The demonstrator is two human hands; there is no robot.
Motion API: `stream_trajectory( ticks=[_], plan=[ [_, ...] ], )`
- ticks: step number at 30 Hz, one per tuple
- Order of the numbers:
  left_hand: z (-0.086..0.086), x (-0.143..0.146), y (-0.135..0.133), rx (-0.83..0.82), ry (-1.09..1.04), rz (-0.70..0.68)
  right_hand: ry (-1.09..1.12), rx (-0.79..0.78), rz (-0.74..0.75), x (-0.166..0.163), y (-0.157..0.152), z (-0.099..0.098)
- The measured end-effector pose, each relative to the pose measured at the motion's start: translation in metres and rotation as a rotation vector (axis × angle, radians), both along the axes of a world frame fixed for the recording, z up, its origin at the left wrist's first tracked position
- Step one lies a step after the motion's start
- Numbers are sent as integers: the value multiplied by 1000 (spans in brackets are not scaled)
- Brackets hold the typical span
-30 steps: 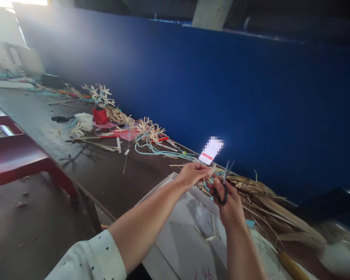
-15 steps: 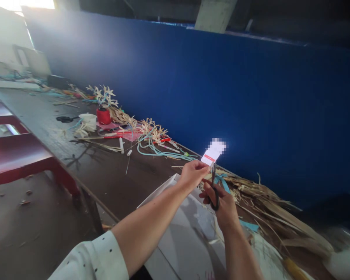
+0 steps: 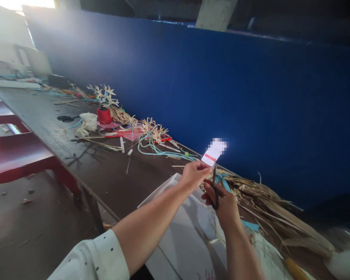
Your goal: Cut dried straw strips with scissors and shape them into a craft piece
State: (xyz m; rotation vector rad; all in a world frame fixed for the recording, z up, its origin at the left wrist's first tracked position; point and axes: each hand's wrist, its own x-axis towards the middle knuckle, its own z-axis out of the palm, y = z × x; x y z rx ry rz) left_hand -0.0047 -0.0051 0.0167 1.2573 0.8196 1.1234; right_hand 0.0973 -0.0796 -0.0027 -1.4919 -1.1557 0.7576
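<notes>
Black-handled scissors (image 3: 214,196) in right hand (image 3: 226,210), blades beside the left fingertips

Far left: red chairs (image 3: 20,155) stand along the near edge of a dark table (image 3: 105,184). On it, moving rightward, lie a second dark pair of shears (image 3: 65,118), a white container (image 3: 90,122) and a red spool (image 3: 104,116), with pale star-shaped flowers (image 3: 105,95) rising behind the spool. Next come a small white tube (image 3: 122,144), more pale flowers (image 3: 151,130) and light-blue cords (image 3: 160,153).

Centre: a white box (image 3: 177,237) sits beneath the forearms. Left hand (image 3: 195,175) extends over its far edge, thumb and fingers pinched together; what lies between the tips cannot be made out. Just beyond those tips, a lit phone (image 3: 209,157) shows a red bar, its upper part pixelated.

Right of centre: the right hand is closed around the scissor handles, blades pointing upward, close to the left fingertips. Whether the blades touch anything cannot be told. The two hands are near each other.

Right: a blue strip (image 3: 224,182), then dry brown husks (image 3: 268,198) spread along the table below a blue panel (image 3: 251,105).
</notes>
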Motion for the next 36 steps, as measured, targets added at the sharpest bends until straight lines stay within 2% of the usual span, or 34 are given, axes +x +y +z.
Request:
stream_trajectory(
  ticks=[13, 18, 21, 25, 28, 31, 36],
  plan=[
    [-2, 1, 1, 30, 4, 40, 30, 7, -24, 1, -1, 1],
    [1, 0, 1, 52, 15, 76, 53, 5, 5, 2, 2, -4],
    [2, 0, 0, 96, 51, 79, 111, 52, -32, 4, 4, -7],
    [-2, 1, -1, 159, 119, -11, 289, 219, -149, 9, 7, -6],
    [-7, 4, -2, 204, 169, -116, 409, 321, -180, 12, 7, -3],
    [-11, 7, -4, 209, 169, -201, 474, 333, -172, 12, 6, -1],
    [-17, 11, -2, 151, 134, -241, 510, 336, -195, 13, 6, -1]
  ],
)
